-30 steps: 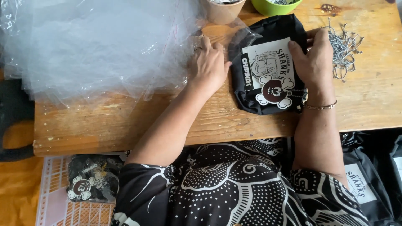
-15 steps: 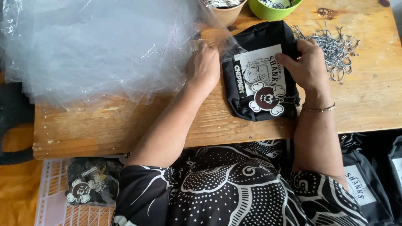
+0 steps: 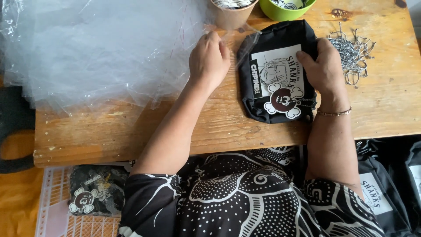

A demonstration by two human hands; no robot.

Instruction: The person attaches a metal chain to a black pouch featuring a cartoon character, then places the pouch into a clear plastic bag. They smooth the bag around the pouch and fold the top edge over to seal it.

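A folded black garment [image 3: 258,103] with a white printed card and a skull-shaped tag on top lies on the wooden table [image 3: 175,131]. My right hand [image 3: 323,70] grips its right edge, thumb on the card. My left hand [image 3: 209,59] rests on the edge of a pile of clear plastic bags [image 3: 96,48], fingers pinching a sheet. One clear sheet lies between my left hand and the garment.
A brown cup [image 3: 231,13] and a green bowl [image 3: 287,8] stand at the table's far edge. A heap of metal ball chains [image 3: 353,52] lies right of the garment. Packed black garments sit below on the left [image 3: 94,195] and right [image 3: 381,193].
The garment has slid a little toward the table's middle under my right hand. My left hand has shifted slightly on the plastic bags.
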